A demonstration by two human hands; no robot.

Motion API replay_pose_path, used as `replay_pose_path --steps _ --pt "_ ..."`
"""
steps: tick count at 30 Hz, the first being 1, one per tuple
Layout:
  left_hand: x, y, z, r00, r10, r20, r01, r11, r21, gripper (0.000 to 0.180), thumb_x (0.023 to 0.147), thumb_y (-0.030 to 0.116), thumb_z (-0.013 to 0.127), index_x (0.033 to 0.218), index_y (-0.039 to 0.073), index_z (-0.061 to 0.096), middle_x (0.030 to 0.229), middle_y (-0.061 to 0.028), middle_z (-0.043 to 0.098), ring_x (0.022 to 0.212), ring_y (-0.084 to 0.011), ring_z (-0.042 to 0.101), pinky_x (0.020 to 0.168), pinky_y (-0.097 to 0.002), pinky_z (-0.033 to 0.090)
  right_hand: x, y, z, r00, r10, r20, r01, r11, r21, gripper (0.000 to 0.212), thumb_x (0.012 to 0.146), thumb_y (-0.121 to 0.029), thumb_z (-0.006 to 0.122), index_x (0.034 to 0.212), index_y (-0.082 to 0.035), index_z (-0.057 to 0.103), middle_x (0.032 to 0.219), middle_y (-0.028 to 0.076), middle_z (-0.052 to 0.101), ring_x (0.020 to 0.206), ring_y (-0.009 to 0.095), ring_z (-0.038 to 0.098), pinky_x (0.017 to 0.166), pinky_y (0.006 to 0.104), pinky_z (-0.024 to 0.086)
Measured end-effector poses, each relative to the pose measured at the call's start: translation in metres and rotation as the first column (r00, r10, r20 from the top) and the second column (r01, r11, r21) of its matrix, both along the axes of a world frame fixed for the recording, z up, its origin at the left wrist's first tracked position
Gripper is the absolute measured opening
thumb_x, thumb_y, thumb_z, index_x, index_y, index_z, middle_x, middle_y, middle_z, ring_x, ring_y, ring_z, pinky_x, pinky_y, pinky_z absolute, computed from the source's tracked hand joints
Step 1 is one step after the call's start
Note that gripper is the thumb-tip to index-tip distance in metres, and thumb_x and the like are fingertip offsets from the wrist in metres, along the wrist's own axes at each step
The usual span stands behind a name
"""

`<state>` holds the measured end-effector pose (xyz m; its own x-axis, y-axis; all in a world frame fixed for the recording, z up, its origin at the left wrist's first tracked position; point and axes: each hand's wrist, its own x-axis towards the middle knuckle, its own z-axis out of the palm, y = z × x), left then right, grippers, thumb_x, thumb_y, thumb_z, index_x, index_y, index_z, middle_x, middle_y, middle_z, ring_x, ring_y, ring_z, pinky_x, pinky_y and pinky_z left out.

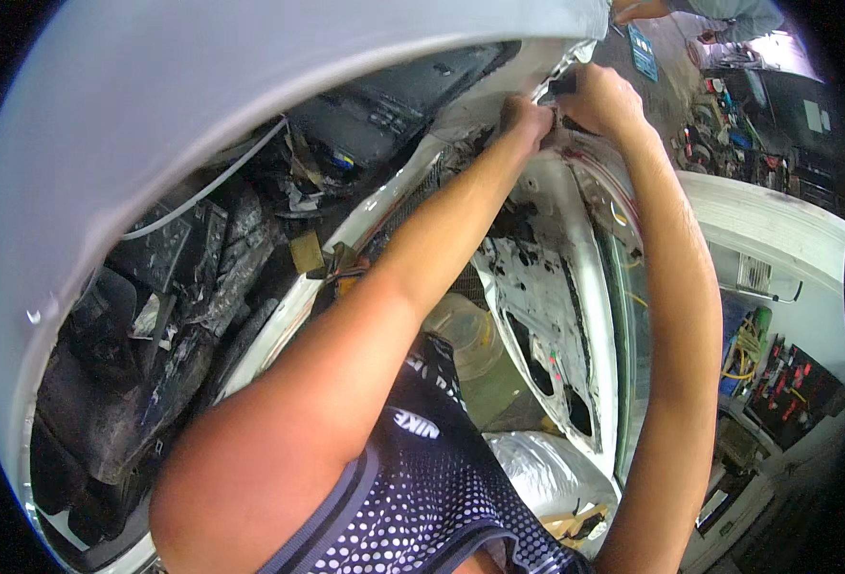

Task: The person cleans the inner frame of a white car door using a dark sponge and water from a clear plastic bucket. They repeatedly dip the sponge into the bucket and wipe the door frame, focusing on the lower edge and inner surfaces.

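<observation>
Both my arms reach far forward to the upper corner of a stripped car door frame. My left hand (526, 119) is curled closed at the pale metal edge (540, 88), its fingertips hidden. Close by on the right, my right hand (606, 99) bends down with its fingers wrapped inward at a small dark part; what it grips cannot be made out. Below the hands stands a white car door (585, 316), its bare inner panel (530, 297) spotted with black patches and openings.
A large pale grey body panel (155, 105) arches over the left side. Under it lies a dark, dirty car interior (193, 287) with a thin pale tube (207, 187). Another person's hand (641, 10) is at the top, near a blue case (642, 53). Red tools (796, 392) lie at right.
</observation>
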<state>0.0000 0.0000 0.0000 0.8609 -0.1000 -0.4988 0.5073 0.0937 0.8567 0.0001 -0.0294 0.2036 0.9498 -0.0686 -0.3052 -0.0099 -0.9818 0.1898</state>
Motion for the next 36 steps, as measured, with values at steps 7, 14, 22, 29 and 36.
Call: replay_pose_path --steps 7,14,22,29,36 --pt "-0.019 0.007 -0.036 0.991 0.090 -0.097 -0.113 0.958 -0.264 0.024 0.073 0.011 0.079 0.093 -0.001 0.074 0.099 -0.0147 0.073 0.088 -0.0230 0.069 0.075 -0.0379 0.054 -0.014 0.013 -0.015 0.998 -0.006 -0.055 0.007 1.000 0.011 0.041 0.080 -0.034 0.071 0.110 -0.008 0.076 0.110 0.023 0.074 0.105 0.040 0.072 0.092 0.0494 0.058" --pt "-0.049 0.102 -0.030 0.998 -0.062 -0.004 0.061 0.998 -0.030 0.019 0.076 0.008 0.080 0.092 0.000 0.073 0.088 -0.0079 0.071 0.072 -0.0172 0.065 0.062 -0.0348 0.052 -0.013 0.001 -0.003 0.996 -0.056 -0.070 0.052 0.997 -0.057 0.042 0.079 -0.031 0.072 0.114 -0.010 0.075 0.112 0.021 0.074 0.108 0.038 0.072 0.093 0.0486 0.057" --pt "-0.055 0.080 -0.068 0.951 -0.181 0.252 0.149 0.979 0.140 0.011 0.082 0.006 0.075 0.090 0.000 0.071 0.076 -0.0067 0.071 0.073 -0.0163 0.070 0.063 -0.0321 0.054 -0.011 0.010 -0.003 0.979 -0.062 -0.195 0.038 0.991 -0.125 0.047 0.081 -0.032 0.072 0.123 -0.009 0.070 0.121 0.021 0.072 0.114 0.038 0.069 0.097 0.0481 0.056" --pt "-0.058 0.078 -0.062 0.836 -0.307 0.455 0.052 0.870 0.491 0.016 0.080 0.009 0.074 0.096 0.006 0.074 0.085 -0.0153 0.074 0.081 -0.0251 0.072 0.075 -0.0404 0.055 -0.009 0.009 -0.003 0.967 -0.088 -0.238 0.056 0.989 -0.136 0.050 0.082 -0.033 0.072 0.125 -0.006 0.069 0.122 0.021 0.072 0.116 0.038 0.068 0.098 0.0478 0.056" --pt "-0.049 0.069 -0.046 0.830 -0.169 0.531 0.297 0.941 -0.165 0.022 0.094 -0.008 0.056 0.107 0.001 0.072 0.102 -0.0063 0.075 0.091 -0.0147 0.068 0.080 -0.0316 0.059 -0.012 0.002 -0.007 0.970 -0.006 -0.245 -0.020 0.995 -0.103 0.046 0.080 -0.031 0.071 0.119 -0.006 0.072 0.119 0.021 0.073 0.112 0.038 0.070 0.097 0.0476 0.057"
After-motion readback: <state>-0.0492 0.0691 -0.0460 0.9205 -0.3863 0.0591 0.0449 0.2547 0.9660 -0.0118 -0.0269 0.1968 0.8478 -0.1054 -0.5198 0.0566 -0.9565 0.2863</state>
